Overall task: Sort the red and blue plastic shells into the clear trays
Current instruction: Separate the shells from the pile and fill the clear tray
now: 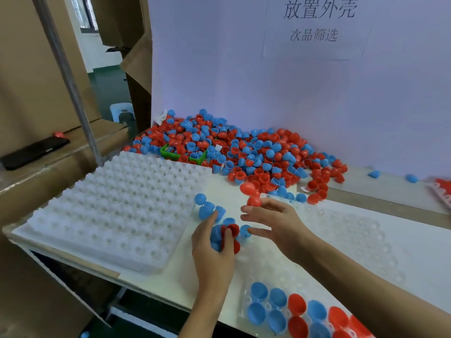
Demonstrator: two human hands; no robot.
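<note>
Nearest the camera, a clear moulded plastic tray (246,311) at the table's front edge already carries seated blue and red half-shells (296,304) in its lower rows, while its pockets farther back stand unfilled.

Just beyond, the left hand (212,250) curls round a small clutch of blue and red plastic shells (228,234), thumb pressed over them. The right hand (273,222) hovers beside it with fingers spread and loosely bent, one red shell (253,201) resting at its fingertips; whether it is truly pinched or only touched I cannot tell. A few loose blue shells (207,208) lie on the white table (415,240) between the hands and a white opaque dimpled tray (117,206) to the left.

Farther back, a big heap of mixed red and blue shells (244,150) spreads against the pale wall, half burying a green basket (181,156).

These shells look thin, light and glossy, so they likely skid and nest into each other; a rim pinch with the thumb inside the cup should hold better than squeezing the smooth dome, which may flex or pop away.
</note>
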